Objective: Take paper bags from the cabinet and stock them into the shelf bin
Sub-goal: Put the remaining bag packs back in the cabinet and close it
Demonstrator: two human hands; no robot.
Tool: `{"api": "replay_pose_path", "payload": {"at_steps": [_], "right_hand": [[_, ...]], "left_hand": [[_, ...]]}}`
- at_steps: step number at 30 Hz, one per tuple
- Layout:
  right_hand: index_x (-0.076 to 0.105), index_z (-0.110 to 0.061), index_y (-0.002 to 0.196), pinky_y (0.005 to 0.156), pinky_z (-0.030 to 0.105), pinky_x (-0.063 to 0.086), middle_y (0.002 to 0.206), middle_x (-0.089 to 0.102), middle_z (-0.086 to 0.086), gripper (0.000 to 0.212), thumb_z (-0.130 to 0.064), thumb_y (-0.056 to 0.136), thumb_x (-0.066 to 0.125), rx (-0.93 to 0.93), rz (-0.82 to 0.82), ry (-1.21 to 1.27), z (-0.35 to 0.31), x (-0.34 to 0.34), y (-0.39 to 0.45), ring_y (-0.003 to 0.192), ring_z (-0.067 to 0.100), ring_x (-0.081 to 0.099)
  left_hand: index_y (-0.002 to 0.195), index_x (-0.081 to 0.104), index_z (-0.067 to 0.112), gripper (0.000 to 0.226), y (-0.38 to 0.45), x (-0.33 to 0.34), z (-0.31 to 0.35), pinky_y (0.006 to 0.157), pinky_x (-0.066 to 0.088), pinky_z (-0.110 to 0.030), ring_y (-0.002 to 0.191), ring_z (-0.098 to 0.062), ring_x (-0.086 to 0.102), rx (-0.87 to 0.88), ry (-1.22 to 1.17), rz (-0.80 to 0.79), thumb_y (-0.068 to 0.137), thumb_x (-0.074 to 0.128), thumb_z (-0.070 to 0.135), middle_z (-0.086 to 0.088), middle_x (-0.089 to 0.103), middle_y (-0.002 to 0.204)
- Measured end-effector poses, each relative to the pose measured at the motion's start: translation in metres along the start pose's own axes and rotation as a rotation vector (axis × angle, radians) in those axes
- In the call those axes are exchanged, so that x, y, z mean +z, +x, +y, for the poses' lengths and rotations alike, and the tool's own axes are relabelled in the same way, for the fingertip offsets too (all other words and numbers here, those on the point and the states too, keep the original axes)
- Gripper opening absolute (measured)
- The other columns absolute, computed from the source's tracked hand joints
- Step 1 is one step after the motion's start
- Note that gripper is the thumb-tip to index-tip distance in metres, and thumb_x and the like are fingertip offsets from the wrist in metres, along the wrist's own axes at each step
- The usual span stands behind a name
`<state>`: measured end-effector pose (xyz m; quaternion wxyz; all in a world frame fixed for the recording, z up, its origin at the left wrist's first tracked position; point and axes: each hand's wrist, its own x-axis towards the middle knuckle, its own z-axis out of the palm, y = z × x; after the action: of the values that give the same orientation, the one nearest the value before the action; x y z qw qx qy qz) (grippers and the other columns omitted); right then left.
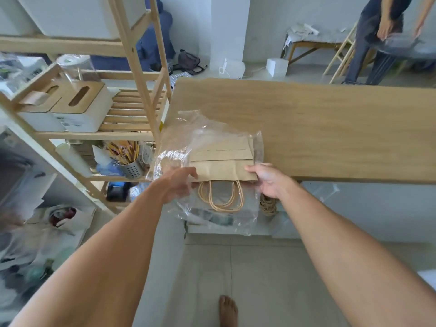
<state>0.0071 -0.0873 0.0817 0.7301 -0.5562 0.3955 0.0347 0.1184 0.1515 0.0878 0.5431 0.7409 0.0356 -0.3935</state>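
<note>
Your left hand (175,185) grasps the plastic wrap (179,147) | your right hand (269,181) pinches the paper bags (221,161) | bags lie at the table (330,128) edge, handles overhanging

Bare forearms, no sleeves, left hand (175,185), right hand (271,182), one bare foot (227,310).

This is looking like a room in a home serving as a makeshift storage and packing space. On the left a pale slatted wooden shelf rack (132,109) is holding white tissue boxes with wooden lids (77,107) and a perforated metal cup of pencils (132,166), while a long bare wooden tabletop (330,128) is filling the right. Bags and clutter are lying on the grey tiled floor (247,279), and a bare foot (227,310) is standing there.
</note>
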Motion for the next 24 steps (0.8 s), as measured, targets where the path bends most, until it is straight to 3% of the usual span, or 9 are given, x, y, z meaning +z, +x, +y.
{"api": "replay_pose_path", "payload": {"at_steps": [2, 4, 6, 10, 13, 15, 17, 19, 24], "right_hand": [[0.064, 0.0, 0.131, 0.092, 0.055, 0.061, 0.12, 0.075, 0.022, 0.03, -0.004, 0.101, 0.063, 0.034, 0.007, -0.028, 0.025, -0.008, -0.026, 0.111, 0.035, 0.073], [0.062, -0.002, 0.13, 0.078, 0.048, 0.064, 0.118, 0.075, 0.02, 0.03, -0.004, 0.101, 0.064, 0.076, 0.004, -0.097, 0.054, -0.019, -0.052, 0.102, 0.032, 0.075], [0.06, -0.003, 0.131, 0.068, 0.043, 0.062, 0.119, 0.074, 0.019, 0.031, -0.002, 0.1, 0.063, 0.125, -0.005, -0.135, 0.087, -0.03, -0.072, 0.098, 0.029, 0.073], [0.054, -0.009, 0.137, 0.071, 0.044, 0.062, 0.13, 0.069, 0.014, 0.045, 0.005, 0.097, 0.065, 0.156, 0.034, -0.098, 0.144, -0.04, -0.085, 0.107, 0.029, 0.071], [0.054, -0.01, 0.131, 0.078, 0.045, 0.06, 0.132, 0.068, 0.017, 0.038, 0.006, 0.097, 0.064, 0.161, 0.068, -0.104, 0.168, -0.043, -0.075, 0.104, 0.028, 0.069], [0.057, -0.007, 0.131, 0.072, 0.041, 0.06, 0.128, 0.07, 0.017, 0.036, 0.002, 0.098, 0.066, 0.166, 0.097, -0.13, 0.182, -0.048, -0.062, 0.097, 0.025, 0.069], [0.06, -0.007, 0.131, 0.066, 0.036, 0.059, 0.123, 0.071, 0.014, 0.036, -0.002, 0.097, 0.07, 0.142, 0.147, -0.13, 0.195, -0.054, -0.04, 0.091, 0.022, 0.07], [0.062, -0.008, 0.132, 0.077, 0.042, 0.063, 0.122, 0.073, 0.012, 0.038, -0.006, 0.095, 0.073, 0.11, 0.177, -0.132, 0.208, -0.054, -0.006, 0.098, 0.023, 0.073], [0.065, -0.019, 0.132, 0.074, 0.038, 0.064, 0.127, 0.068, 0.006, 0.042, -0.019, 0.092, 0.079, 0.009, 0.235, -0.205, 0.217, -0.039, 0.083, 0.105, 0.026, 0.072]], "left_hand": [[0.13, 0.055, 0.003, 0.043, -0.02, 0.003, -0.026, 0.064, 0.056, -0.037, 0.076, -0.025, 0.066, -0.022, -0.01, -0.001, 0.09, 0.07, 0.006, -0.025, 0.068, 0.119], [0.133, 0.046, 0.0, 0.05, -0.043, 0.007, -0.055, 0.08, 0.064, -0.048, 0.087, -0.035, 0.073, -0.062, -0.035, -0.003, 0.09, 0.071, 0.002, -0.03, 0.066, 0.126], [0.133, 0.036, 0.004, 0.056, -0.065, 0.013, -0.082, 0.076, 0.066, -0.047, 0.094, -0.038, 0.077, -0.104, -0.083, -0.005, 0.09, 0.071, -0.003, -0.028, 0.063, 0.123], [0.133, 0.047, 0.002, 0.05, -0.089, 0.024, -0.134, 0.069, 0.067, -0.042, 0.105, -0.04, 0.075, -0.184, -0.143, -0.029, 0.091, 0.071, -0.01, -0.023, 0.064, 0.126], [0.119, 0.058, 0.001, 0.028, -0.078, 0.032, -0.161, 0.062, 0.067, -0.034, 0.09, -0.033, 0.077, -0.219, -0.153, -0.03, 0.094, 0.069, -0.008, -0.023, 0.071, 0.117], [0.106, 0.059, 0.001, 0.017, -0.062, 0.039, -0.175, 0.065, 0.067, -0.036, 0.079, -0.03, 0.075, -0.241, -0.172, -0.01, 0.095, 0.066, -0.01, -0.021, 0.072, 0.107], [0.113, 0.061, -0.005, 0.019, -0.036, 0.046, -0.186, 0.068, 0.065, -0.041, 0.08, -0.031, 0.072, -0.243, -0.196, 0.016, 0.095, 0.066, -0.011, -0.025, 0.07, 0.112], [0.123, 0.059, -0.01, 0.028, -0.004, 0.049, -0.197, 0.068, 0.065, -0.041, 0.081, -0.032, 0.07, -0.244, -0.206, 0.044, 0.096, 0.065, -0.01, -0.028, 0.069, 0.116], [0.108, 0.065, -0.008, 0.017, 0.075, 0.047, -0.208, 0.061, 0.063, -0.028, 0.066, -0.025, 0.07, -0.173, -0.251, 0.058, 0.091, 0.066, -0.013, -0.019, 0.072, 0.083]]}}
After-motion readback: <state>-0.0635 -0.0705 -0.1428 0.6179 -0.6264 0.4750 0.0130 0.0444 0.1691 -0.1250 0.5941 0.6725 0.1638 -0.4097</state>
